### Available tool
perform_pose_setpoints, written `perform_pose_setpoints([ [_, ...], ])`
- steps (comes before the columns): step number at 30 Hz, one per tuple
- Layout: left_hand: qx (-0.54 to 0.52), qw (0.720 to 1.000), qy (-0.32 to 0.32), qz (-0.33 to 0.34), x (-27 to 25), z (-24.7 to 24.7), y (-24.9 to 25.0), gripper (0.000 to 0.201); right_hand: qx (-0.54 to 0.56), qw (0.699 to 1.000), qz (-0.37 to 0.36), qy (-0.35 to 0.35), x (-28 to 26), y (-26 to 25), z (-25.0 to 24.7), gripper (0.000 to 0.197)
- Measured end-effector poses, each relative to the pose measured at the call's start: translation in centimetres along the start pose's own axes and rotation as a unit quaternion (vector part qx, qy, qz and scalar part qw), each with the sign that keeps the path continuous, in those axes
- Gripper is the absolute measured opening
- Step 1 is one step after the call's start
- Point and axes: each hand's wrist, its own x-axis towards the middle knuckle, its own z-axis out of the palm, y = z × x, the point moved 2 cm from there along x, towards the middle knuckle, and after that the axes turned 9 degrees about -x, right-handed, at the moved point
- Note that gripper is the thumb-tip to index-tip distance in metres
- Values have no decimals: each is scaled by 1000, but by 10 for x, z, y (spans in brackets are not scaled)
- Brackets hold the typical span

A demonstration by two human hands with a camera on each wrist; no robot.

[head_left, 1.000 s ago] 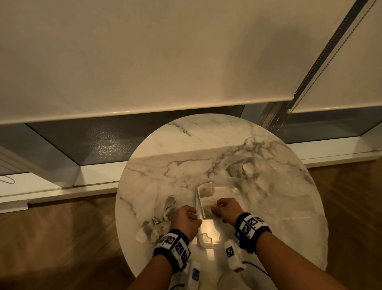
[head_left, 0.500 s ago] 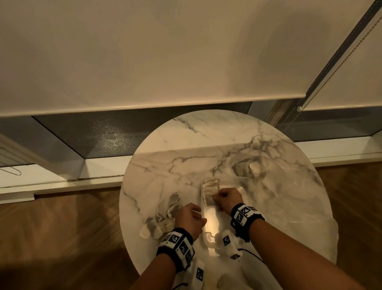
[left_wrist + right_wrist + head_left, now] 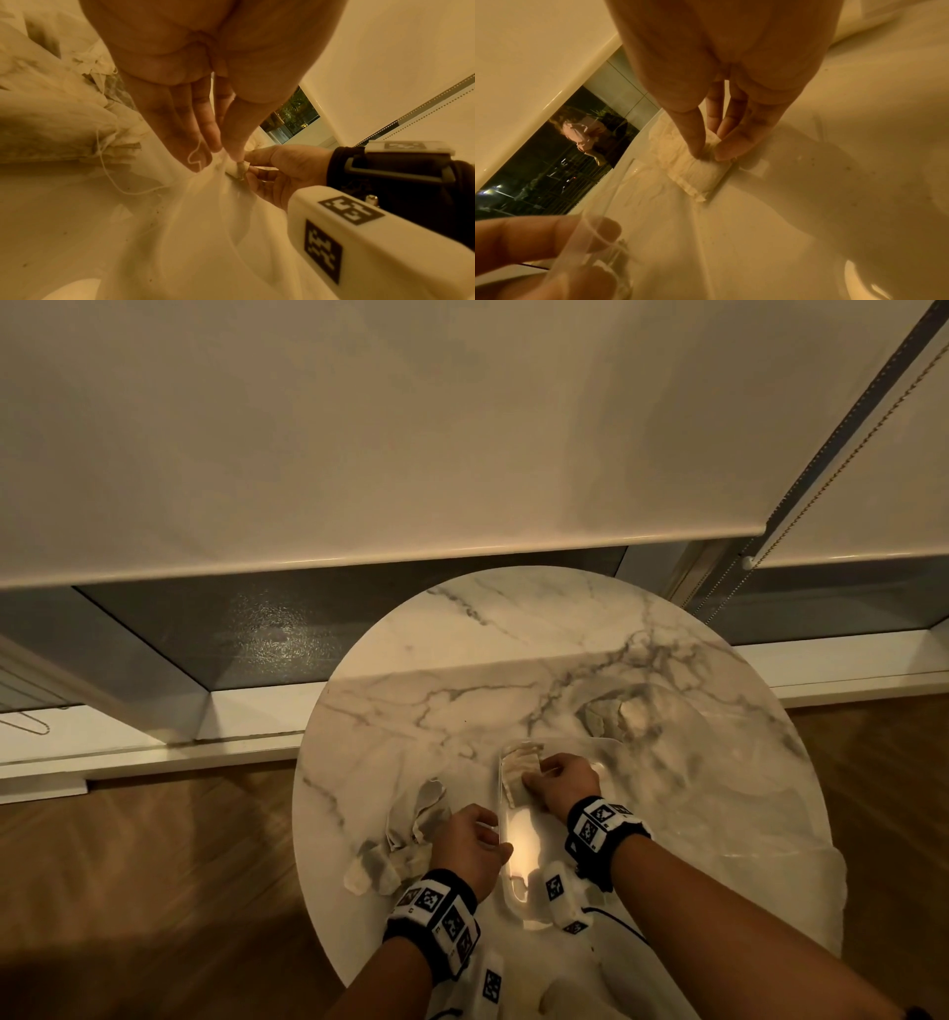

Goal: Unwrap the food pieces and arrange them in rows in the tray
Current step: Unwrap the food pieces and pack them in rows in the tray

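Note:
A clear plastic tray (image 3: 590, 741) lies in the middle of the round marble table (image 3: 513, 634). My right hand (image 3: 530, 780) reaches into its far left end and pinches a pale food piece (image 3: 698, 172) between thumb and fingers, pressing it down on the tray floor. Just beyond it lies another unwrapped piece (image 3: 521, 752). My left hand (image 3: 488, 834) grips the tray's near left rim (image 3: 588, 229), thumb inside. In the left wrist view, my left hand (image 3: 223, 150) is close to the right hand's fingertips (image 3: 253, 157).
Empty crumpled wrappers (image 3: 411, 829) are heaped left of the tray, beside my left hand. A clear bag with more wrapped pieces (image 3: 616, 716) lies at the table's far right. A window sill and a lowered blind stand behind the table; wooden floor surrounds it.
My right hand has moved forward along the tray with the food piece, up to the piece at the far end. The left hand has stayed on the tray's rim.

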Motion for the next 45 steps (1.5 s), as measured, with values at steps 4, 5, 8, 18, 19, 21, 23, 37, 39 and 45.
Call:
perform_pose_setpoints([
  [4,2,1000,-1,3,1,0,-1,32,11,1000,-2,10,0,1,2,11],
  [5,0,1000,-1,3,1,0,-1,32,12,1000,-5,11,0,1,2,10],
  [8,-3,1000,0,4,2,1,-1,32,15,1000,-21,16,-1,2,2,11],
  [18,-14,1000,-1,5,2,0,-4,31,35,998,-42,39,-1,13,3,12],
  [19,-14,1000,-1,6,2,0,-5,31,40,997,-42,44,-1,13,3,12],
  [21,-15,1000,-2,7,3,1,-5,31,47,997,-39,52,-2,13,2,12],
  [23,-15,1000,-1,6,3,1,-5,31,55,996,-37,58,-2,12,1,13],
  [37,6,1000,12,8,1,0,-3,32,103,993,-25,42,-7,15,1,12],
  [39,3,1000,10,5,1,0,-3,31,112,993,-21,36,-8,14,2,12],
  [45,-2,1000,6,9,1,-1,-4,31,100,994,-21,44,-5,13,1,22],
])
